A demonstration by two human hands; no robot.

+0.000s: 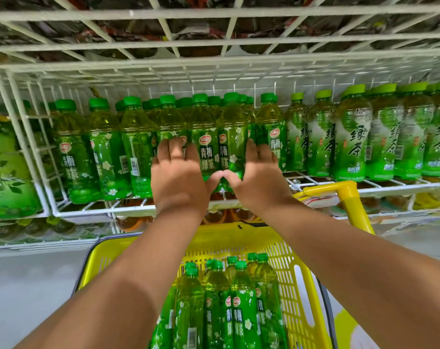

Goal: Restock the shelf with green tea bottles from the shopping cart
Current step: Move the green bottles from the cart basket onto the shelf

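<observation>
Green tea bottles (215,144): two at shelf (128,210) front, 12 o'clock from cart (299,293), more stock in cart at 6. Left hand (177,172) and right hand (258,170) flat against the pair, fingers straight, grip apart, thumbs touching. Best move, I judge: push both back evenly, upright, labels forward, flush with the row.

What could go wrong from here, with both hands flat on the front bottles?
1. The left hand and right hand press with straight fingers, no grip, on the front bottles; a hard push might topple them into the tightly packed row behind.
2. They stand near the wire shelf's front edge; one could tip forward off it.
3. The cart below still holds bottles, and a falling one could hit them.
</observation>
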